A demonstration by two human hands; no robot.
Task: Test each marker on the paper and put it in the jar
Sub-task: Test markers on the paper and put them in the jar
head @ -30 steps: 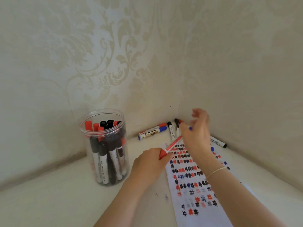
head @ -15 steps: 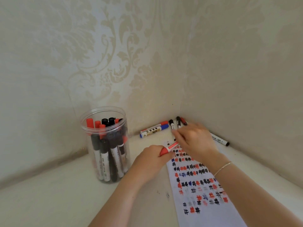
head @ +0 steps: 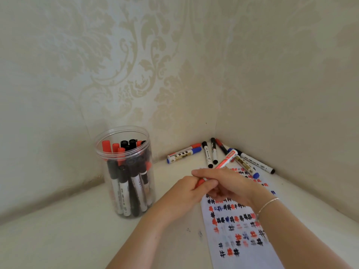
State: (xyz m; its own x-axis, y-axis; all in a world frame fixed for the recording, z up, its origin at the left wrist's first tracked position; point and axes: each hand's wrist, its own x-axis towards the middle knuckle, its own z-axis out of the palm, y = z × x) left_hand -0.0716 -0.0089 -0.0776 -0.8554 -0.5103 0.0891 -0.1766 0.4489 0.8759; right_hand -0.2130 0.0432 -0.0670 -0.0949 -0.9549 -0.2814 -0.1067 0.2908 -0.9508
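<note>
A red marker (head: 225, 162) slants up to the right above the paper's far end. My left hand (head: 184, 193) grips its red cap end, and my right hand (head: 227, 185) holds the barrel beside it, fingers curled over. The white paper (head: 244, 257) is covered with red, black and blue hash marks. A clear plastic jar (head: 126, 171) stands upright to the left, holding several red and black markers. Several loose markers (head: 184, 154) lie in the corner by the walls.
Two patterned walls (head: 272, 84) meet in a corner right behind the loose markers. The pale tabletop (head: 68, 235) stretches in front of the jar. A thin bracelet (head: 268, 204) is on my right wrist.
My right hand came down from above the loose markers and closed on the red marker's barrel next to my left hand. The marker's far end now points up to the right.
</note>
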